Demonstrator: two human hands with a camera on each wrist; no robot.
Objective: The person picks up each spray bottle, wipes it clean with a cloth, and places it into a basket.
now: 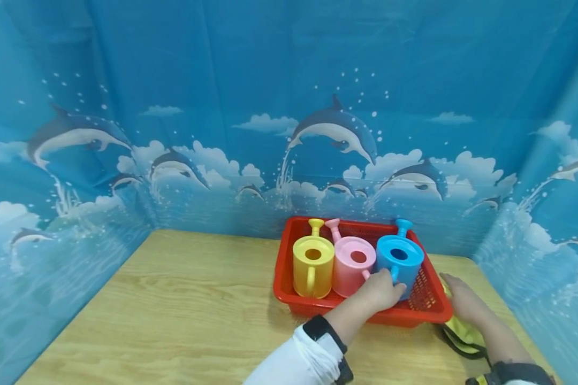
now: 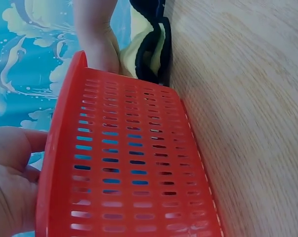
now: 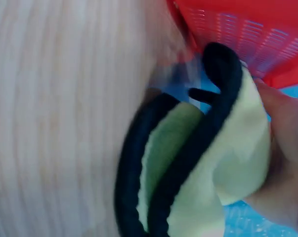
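In the head view, my left hand (image 1: 380, 291) reaches over the basket's front rim and grips the handle of a blue toy watering can (image 1: 401, 256). The red basket's (image 2: 134, 148) wall hides part of those fingers in the left wrist view. Beside the can stand a pink watering can (image 1: 354, 262) and a yellow watering can (image 1: 313, 262), all upright in the basket. My right hand (image 1: 467, 305), right of the basket, holds a soft yellow fabric item (image 3: 242, 143) with black edging. Its exact kind is unclear.
The red basket (image 1: 289, 305) stands on a wood-grain table (image 1: 173, 310) near its back edge. Behind and at both sides hangs a blue curtain (image 1: 250, 64) printed with dolphins. The fabric item lies close against the basket's right side.
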